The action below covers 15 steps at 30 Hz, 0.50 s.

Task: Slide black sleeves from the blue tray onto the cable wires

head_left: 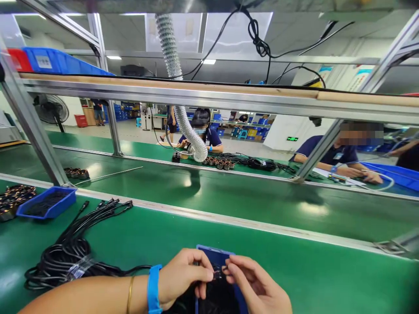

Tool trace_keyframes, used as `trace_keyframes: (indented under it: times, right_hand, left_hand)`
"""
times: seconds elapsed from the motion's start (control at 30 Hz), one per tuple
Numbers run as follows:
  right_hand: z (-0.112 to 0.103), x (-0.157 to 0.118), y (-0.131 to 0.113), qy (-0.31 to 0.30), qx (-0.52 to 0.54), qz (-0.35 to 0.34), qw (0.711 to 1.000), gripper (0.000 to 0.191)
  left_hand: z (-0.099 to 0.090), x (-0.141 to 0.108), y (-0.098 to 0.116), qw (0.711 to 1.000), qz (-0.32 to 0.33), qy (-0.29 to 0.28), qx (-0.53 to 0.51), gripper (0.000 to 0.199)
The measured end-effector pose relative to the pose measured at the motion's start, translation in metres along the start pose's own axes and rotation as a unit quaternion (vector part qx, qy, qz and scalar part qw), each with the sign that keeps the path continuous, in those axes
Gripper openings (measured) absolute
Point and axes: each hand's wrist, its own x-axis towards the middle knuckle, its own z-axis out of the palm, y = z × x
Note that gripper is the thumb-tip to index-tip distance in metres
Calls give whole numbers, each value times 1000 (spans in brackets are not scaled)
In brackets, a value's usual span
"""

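Above a blue bin [214, 249] with dark contents, my two hands are close together. My left hand [186, 277], wearing a blue wristband, pinches what looks like a black cable's end, with thin wire ends [216, 274] sticking out toward the right. My right hand [257, 283] is closed in a pinch around a small dark piece, too small to name, right beside those wires. A bundle of black cables [65, 257], taped together, lies on the green table to the left; one strand runs behind my left wrist.
A blue tray [70, 200] of small black parts stands at the left beside copper-wound coils [16, 196]. Metal frame posts [36, 117] and a rail [209, 222] cross ahead. A silver duct [188, 131] hangs down. Two people sit working across the bench.
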Motion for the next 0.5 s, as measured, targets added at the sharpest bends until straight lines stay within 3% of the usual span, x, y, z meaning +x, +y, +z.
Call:
trace_keyframes:
  times: [0.1, 0.5]
  right_hand:
    - [2, -6, -6, -5, 15, -40, 999, 9]
    - [3, -10, 2, -17, -36, -124, 991, 16]
  left_hand:
    - [3, 0, -1, 1000, -11, -7, 2, 22]
    - [3, -1, 1, 1000, -15, -8, 5, 20]
